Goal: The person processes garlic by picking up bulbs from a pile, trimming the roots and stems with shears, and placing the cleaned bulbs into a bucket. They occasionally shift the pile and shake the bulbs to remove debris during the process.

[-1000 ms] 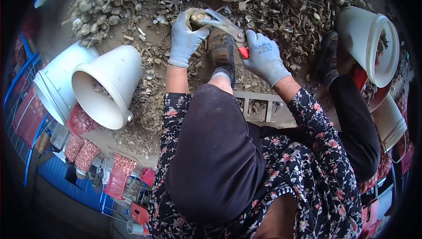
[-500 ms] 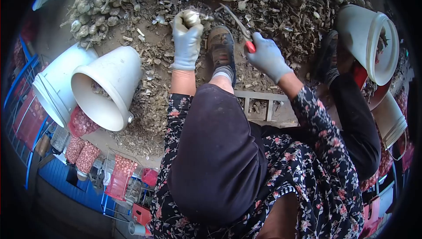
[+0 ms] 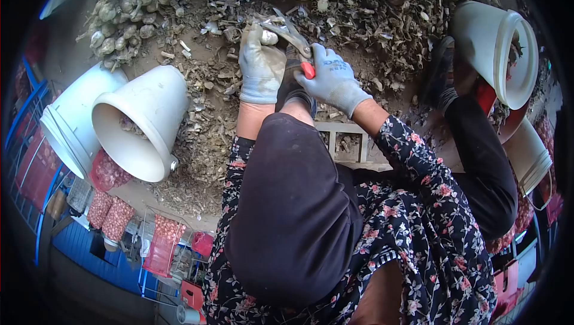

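Because the wide spread of brown husks, cut stems and pale bulbs [image 3: 382, 44] reaches from ten round to two o'clock, good work here depends on a clear line of sight down to the blades. At six o'clock the dark-trousered knee [image 3: 293, 205] rises close below both forearms, so the cut is best made beyond it, with the blade tips pointing away from leg and shoe. A white, round, tapered plastic bucket [image 3: 149, 98] lies tipped at nine o'clock, and another pale bucket [image 3: 478, 38] leans at two. The right hand [image 3: 336, 77], in a grey coated glove at one o'clock, is wrapped round the red-handled metal shears [image 3: 296, 38], whose blades stand apart; the squeeze should be firm and even, from a steady wrist. Near twelve o'clock the left hand [image 3: 262, 71], in a matching glove, has its fingers closed on a small, rounded, whitish garlic bulb [image 3: 268, 38]. The bulb lies beside the open blades, though I cannot tell whether steel touches it. A snug pinch seems enough, since squeezing hard could bruise the cloves; thumb and fingertips are safest tucked behind the bulb, well out of the blades' path.
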Demonstrator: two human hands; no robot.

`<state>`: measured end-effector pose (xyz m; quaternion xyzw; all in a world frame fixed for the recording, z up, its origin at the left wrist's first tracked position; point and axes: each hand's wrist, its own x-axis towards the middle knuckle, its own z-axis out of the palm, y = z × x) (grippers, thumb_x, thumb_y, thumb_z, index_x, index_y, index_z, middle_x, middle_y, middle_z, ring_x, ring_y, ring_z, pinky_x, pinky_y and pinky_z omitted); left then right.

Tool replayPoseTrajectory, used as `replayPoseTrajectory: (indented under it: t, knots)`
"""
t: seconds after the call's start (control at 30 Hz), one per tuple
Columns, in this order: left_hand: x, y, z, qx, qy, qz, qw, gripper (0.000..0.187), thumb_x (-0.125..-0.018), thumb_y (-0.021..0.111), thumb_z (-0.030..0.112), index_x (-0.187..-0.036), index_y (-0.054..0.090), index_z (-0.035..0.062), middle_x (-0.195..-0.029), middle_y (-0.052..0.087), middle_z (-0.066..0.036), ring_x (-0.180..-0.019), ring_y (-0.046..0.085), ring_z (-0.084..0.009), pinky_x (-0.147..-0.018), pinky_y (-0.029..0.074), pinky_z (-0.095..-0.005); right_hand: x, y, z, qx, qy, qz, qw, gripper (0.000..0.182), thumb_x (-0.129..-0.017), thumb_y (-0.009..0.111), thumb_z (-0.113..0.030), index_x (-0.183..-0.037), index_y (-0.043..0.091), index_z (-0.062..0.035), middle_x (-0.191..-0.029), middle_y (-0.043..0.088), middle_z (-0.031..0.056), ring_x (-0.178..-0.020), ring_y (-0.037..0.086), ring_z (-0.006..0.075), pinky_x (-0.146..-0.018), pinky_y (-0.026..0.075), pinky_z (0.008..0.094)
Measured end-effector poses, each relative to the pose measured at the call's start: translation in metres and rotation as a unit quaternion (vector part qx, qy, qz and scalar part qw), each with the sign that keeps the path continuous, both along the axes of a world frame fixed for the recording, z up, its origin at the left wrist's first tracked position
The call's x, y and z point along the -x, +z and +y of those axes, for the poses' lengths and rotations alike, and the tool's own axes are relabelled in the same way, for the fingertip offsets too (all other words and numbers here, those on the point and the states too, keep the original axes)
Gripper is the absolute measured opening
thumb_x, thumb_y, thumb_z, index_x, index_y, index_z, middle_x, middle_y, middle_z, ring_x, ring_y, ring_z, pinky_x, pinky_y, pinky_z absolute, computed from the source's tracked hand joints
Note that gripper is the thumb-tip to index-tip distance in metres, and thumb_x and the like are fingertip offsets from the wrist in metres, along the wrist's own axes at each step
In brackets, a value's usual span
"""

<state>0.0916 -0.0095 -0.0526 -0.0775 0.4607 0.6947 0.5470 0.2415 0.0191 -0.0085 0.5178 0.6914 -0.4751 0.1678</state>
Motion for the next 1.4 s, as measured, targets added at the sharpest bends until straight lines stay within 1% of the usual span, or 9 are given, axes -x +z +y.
replayPoseTrajectory:
  t: [0.37,0.47,0.57,0.8,0.97,1.1,1.17,1.3,1.4]
  knots:
    - [0.002,0.000,0.004,0.051,-0.029,-0.159,0.986,0.004,-0.086,0.053,0.003,-0.090,0.055,0.0026,-0.083,0.058,-0.006,-0.072,0.054,-0.0145,-0.068,0.049,-0.0274,-0.023,-0.011,-0.006,0.079,-0.097,0.146,0.981,0.052,-0.084,0.057,-0.044,-0.109,0.045,0.0006,-0.094,0.062,0.0273,-0.094,0.061,0.0422,-0.082,0.048,0.0454]
    - [0.000,0.000,0.019,0.071,-0.081,0.045,0.993,0.027,-0.078,0.045,-0.004,-0.105,0.048,-0.0031,-0.094,0.062,-0.016,-0.072,0.061,-0.0233,-0.062,0.051,-0.0318,-0.042,-0.014,-0.008,0.053,-0.116,0.130,0.983,0.049,-0.084,0.057,-0.042,-0.105,0.046,0.0004,-0.089,0.063,0.0270,-0.090,0.062,0.0426,-0.079,0.049,0.0460]
    - [0.026,-0.053,0.013,0.158,-0.261,0.421,0.855,0.011,-0.084,0.054,0.007,-0.080,0.059,-0.0018,-0.071,0.063,-0.010,-0.060,0.060,-0.0136,-0.051,0.045,-0.0235,-0.051,-0.014,0.000,-0.050,-0.015,-0.056,0.997,0.047,-0.084,0.058,-0.042,-0.107,0.048,-0.0028,-0.097,0.063,0.0221,-0.092,0.063,0.0363,-0.081,0.049,0.0449]
    - [-0.001,-0.033,0.021,0.251,-0.233,0.271,0.899,0.026,-0.087,0.059,0.018,-0.070,0.062,-0.0012,-0.059,0.058,-0.005,-0.046,0.056,-0.0116,-0.042,0.043,-0.0263,-0.042,-0.044,0.064,-0.401,0.101,-0.086,0.907,0.045,-0.077,0.068,-0.032,-0.108,0.050,-0.0040,-0.092,0.061,0.0125,-0.087,0.062,0.0298,-0.075,0.045,0.0446]
    - [-0.007,-0.031,0.010,0.275,-0.298,0.314,0.858,0.022,-0.084,0.060,0.016,-0.069,0.064,0.0004,-0.063,0.061,-0.007,-0.053,0.060,-0.0164,-0.049,0.047,-0.0300,-0.032,-0.043,0.086,-0.219,0.147,-0.096,0.960,0.038,-0.081,0.063,-0.031,-0.104,0.052,-0.0023,-0.094,0.066,0.0186,-0.091,0.065,0.0339,-0.074,0.050,0.0446]
    - [-0.022,-0.030,0.021,0.215,-0.374,0.619,0.656,0.008,-0.080,0.059,0.013,-0.078,0.065,0.0076,-0.075,0.064,-0.014,-0.067,0.063,-0.0294,-0.063,0.051,-0.0389,-0.054,-0.033,0.070,-0.077,0.050,-0.083,0.992,0.037,-0.083,0.058,-0.030,-0.103,0.051,-0.0001,-0.097,0.065,0.0241,-0.097,0.063,0.0362,-0.086,0.048,0.0436]
    - [-0.025,-0.026,0.036,0.017,-0.290,0.804,0.519,0.011,-0.081,0.060,0.016,-0.088,0.064,0.0091,-0.082,0.063,-0.011,-0.069,0.064,-0.0285,-0.062,0.052,-0.0392,-0.068,-0.036,0.057,-0.041,-0.059,-0.053,0.996,0.041,-0.083,0.058,-0.033,-0.104,0.049,0.0008,-0.097,0.064,0.0263,-0.098,0.061,0.0395,-0.086,0.047,0.0452]
    - [-0.037,-0.018,0.084,0.158,-0.430,0.819,0.346,0.031,-0.080,0.060,0.012,-0.110,0.053,0.0104,-0.110,0.056,-0.015,-0.077,0.067,-0.0321,-0.061,0.056,-0.0424,-0.073,-0.017,0.037,-0.009,-0.138,-0.039,0.990,0.043,-0.083,0.057,-0.037,-0.102,0.049,0.0012,-0.094,0.063,0.0287,-0.093,0.061,0.0430,-0.083,0.048,0.0479]
    - [-0.028,-0.043,0.108,0.220,-0.481,0.789,0.312,0.039,-0.080,0.058,0.009,-0.118,0.048,0.0091,-0.117,0.052,-0.019,-0.082,0.067,-0.0355,-0.063,0.056,-0.0461,-0.074,-0.025,0.026,0.008,-0.108,-0.026,0.994,0.043,-0.082,0.057,-0.036,-0.102,0.049,0.0018,-0.094,0.063,0.0292,-0.094,0.061,0.0438,-0.084,0.047,0.0486]
